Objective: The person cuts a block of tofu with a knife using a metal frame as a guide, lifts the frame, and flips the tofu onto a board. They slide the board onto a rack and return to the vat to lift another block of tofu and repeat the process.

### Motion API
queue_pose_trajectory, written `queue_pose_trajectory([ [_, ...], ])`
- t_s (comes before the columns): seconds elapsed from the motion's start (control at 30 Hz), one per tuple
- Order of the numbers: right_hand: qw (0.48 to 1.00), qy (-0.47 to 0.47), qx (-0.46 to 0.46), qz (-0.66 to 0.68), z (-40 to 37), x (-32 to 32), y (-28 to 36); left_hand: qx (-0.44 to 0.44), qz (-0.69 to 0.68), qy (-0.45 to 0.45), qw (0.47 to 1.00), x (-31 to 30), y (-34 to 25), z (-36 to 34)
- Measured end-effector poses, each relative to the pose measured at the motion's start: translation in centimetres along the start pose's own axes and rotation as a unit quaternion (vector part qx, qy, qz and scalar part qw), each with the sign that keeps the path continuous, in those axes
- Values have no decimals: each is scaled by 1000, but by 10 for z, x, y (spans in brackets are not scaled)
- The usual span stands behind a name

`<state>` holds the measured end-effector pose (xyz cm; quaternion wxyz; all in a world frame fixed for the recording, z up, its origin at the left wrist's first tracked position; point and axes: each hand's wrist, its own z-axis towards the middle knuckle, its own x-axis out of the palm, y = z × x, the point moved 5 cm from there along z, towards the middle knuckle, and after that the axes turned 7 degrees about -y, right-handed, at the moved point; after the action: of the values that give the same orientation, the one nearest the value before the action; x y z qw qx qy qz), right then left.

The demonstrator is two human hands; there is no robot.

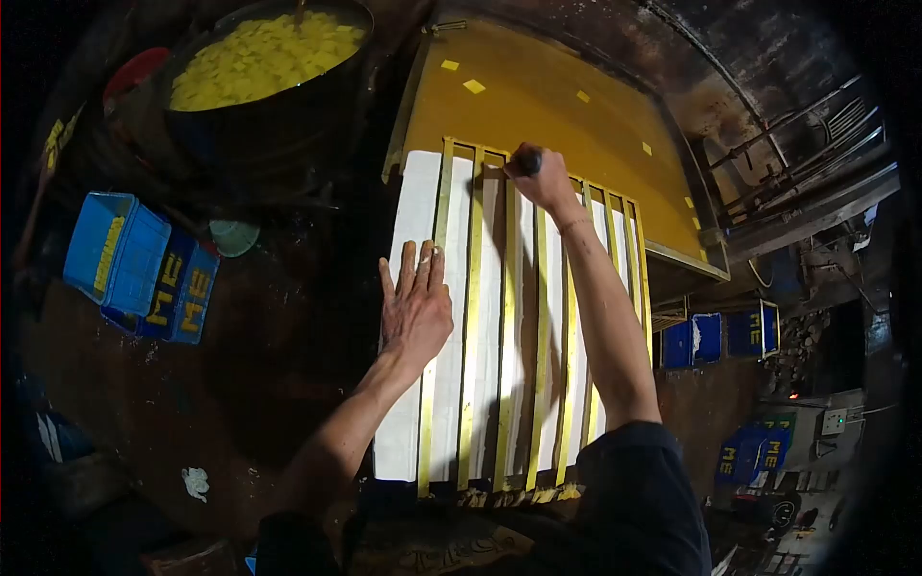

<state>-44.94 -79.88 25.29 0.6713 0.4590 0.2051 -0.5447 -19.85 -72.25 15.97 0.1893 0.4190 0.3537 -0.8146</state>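
Sleeve: dark cloth [643, 480] on the right arm, close to the camera, ending near the elbow.
White slab: [399, 422] a broad, pale layer in front of the person, its left strip bare beyond the slats; darker bands run along it, and whether these are shadow or gaps I cannot tell.
Slatted frame: [471, 298] long yellow slats lying lengthwise over the slab, joined by a crossbar at the far end.
Left hand: [418, 312] palm down over the leftmost slat and the white beside it, fingers stretched out and slightly parted, gripping nothing.
Right hand: [545, 182] at the far crossbar, fingers curled tightly round a dark handle [529, 159]; what the handle ends in is hidden.
Floor, left: white scrap [195, 483] on dark ground; farther on, a light-blue crate [115, 250] with yellow contents, touching a darker blue crate [182, 288] lettered ME, and a pale green bowl [233, 237] near them.
Right side: blue crates [691, 341] on the floor beyond the frame.
Amber liquid: [547, 106] in a wide rectangular vat [687, 260] just past the slab, a few yellow pieces [473, 86] scattered on it.
Round pot: [269, 125] far left, heaped with yellow blocks [269, 62].
Metal rods: [788, 163] along the far right wall.
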Motion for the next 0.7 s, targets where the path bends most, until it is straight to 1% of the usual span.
queue_pose_trajectory([
  [0.07,998,31,7,46,-45,-29,32,-3,5,5,1000,1,0,-1],
  [0.1,997,81,-1,13,-85,-36,38,0,7,4,1000,1,-1,1],
  [0.13,995,99,6,12,-135,-57,70,10,10,2,1000,1,-1,0],
  [0.17,984,149,88,27,-183,-71,94,14,4,3,1000,2,-1,0],
  [0.2,979,129,90,132,-227,-95,131,15,10,-4,1000,3,0,1],
  [0.23,955,233,159,97,-267,-109,153,16,16,-11,1000,3,0,0],
  [0.27,914,284,225,185,-308,-109,161,19,24,-19,999,5,1,-1],
  [0.3,902,325,219,182,-322,-112,179,20,23,-21,999,4,0,-1],
  [0.37,893,352,208,189,-310,-121,184,19,4,-15,1000,2,0,-1],
  [0.43,944,201,177,191,-242,-138,188,22,2,-18,1000,1,0,0],
  [0.47,974,131,141,119,-204,-134,183,22,-1,-20,1000,0,0,0],
  [0.5,982,94,117,114,-161,-124,171,19,-13,-31,999,-4,-2,-1],
  [0.53,990,20,71,121,-119,-101,151,16,-3,-7,1000,-5,-2,0],
  [0.57,994,-23,22,104,-76,-70,121,12,7,16,1000,-4,-2,1],
  [0.6,997,-63,-18,51,-33,-45,104,2,-18,-7,1000,-4,-1,1],
  [0.63,993,-87,-34,68,-2,-17,84,5,-8,-9,1000,1,0,-1],
  [0.67,998,-46,-37,23,22,16,53,-1,-10,-2,1000,1,0,-1],
  [0.7,999,-5,-39,-22,34,30,50,-5,-12,6,1000,2,1,-1],
])
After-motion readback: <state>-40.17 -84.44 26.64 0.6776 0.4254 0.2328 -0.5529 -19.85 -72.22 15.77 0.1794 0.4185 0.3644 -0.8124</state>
